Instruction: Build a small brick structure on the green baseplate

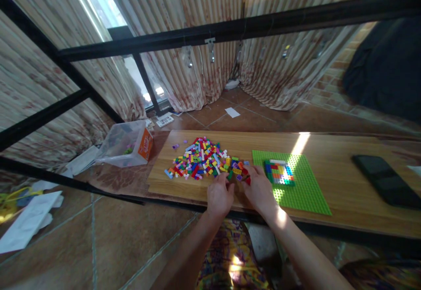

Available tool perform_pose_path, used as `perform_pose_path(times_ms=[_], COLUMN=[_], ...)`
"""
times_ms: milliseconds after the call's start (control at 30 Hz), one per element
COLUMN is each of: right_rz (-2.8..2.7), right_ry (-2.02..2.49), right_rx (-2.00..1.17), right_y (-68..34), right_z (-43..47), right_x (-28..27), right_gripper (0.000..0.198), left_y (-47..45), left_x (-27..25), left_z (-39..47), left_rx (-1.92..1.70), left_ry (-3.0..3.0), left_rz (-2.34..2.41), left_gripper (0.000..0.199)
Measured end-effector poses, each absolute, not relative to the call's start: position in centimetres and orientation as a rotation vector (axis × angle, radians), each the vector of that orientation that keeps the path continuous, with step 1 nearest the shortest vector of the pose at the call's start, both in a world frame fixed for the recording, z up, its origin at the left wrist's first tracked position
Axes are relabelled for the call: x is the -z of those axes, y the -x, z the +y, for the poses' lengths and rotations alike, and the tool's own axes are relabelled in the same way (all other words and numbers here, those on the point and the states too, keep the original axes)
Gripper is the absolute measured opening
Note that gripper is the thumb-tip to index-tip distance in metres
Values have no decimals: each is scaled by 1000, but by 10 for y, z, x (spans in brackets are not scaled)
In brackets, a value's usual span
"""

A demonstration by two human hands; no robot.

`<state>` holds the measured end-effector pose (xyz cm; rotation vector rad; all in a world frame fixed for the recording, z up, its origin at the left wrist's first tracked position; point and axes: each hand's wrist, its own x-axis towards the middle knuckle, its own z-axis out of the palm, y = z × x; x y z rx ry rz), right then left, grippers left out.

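Note:
My left hand is low over the table at the near right edge of a heap of mixed toy bricks. Its fingers are curled beside a dark green brick; what they hold, if anything, is hidden. Just to the right, my right hand has its fingers closed around a red brick. Between the hands lie a few loose bricks, among them a yellow brick and a purple brick. A green baseplate carries a low, multicoloured block of bricks, right of my right hand.
A clear plastic box with an orange label stands off the table's left end, a few bricks inside. A dark phone lies on the wooden table at the right. A black metal frame bar crosses beyond, before curtains.

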<state>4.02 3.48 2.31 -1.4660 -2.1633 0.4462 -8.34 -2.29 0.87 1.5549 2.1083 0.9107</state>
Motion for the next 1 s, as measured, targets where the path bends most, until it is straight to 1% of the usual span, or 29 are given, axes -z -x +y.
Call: perform_pose_path(times_ms=[233, 333, 467, 567, 600, 667, 767, 833, 900, 1000], right_rz=[-2143, -2127, -2113, -2099, -2092, -2076, -2043, -2021, -2011, -2011], right_ry=[1396, 1354, 1349, 1349, 1350, 1353, 1349, 1324, 1290, 1273], right_rx=[-426, -431, -425, -414, -410, -415, -463, -506, -521, -508], right_y=[-42, -44, -46, -47, -48, -49, -48, -47, -46, -46], right_z=[35, 34, 33, 32, 32, 31, 28, 26, 24, 22], right_x=[-18, -14, -11, -10, -9, -9, -8, -8, -9, -12], right_gripper=[46, 47, 45, 42, 41, 39, 37, 35, 33, 32], left_y=[76, 78, 91, 115, 127, 152, 185, 196, 199, 196], left_x=[-13, -9, -5, -4, -4, -3, 2, 4, 4, 1], left_z=[-26, -31, -45, -58, -61, -66, -66, -61, -54, -40], left_rx=[-896, -996, -1163, -1336, -1397, -1433, -1177, -949, -779, -688], left_ry=[-1564, -1561, -1558, -1488, -1453, -1373, -1272, -1254, -1273, -1300], left_rz=[2085, 2012, 1981, 2243, 2381, 2663, 2921, 2989, 3001, 2977], left_gripper=[40, 42, 37, 38, 42, 55, 74, 80, 79, 74])
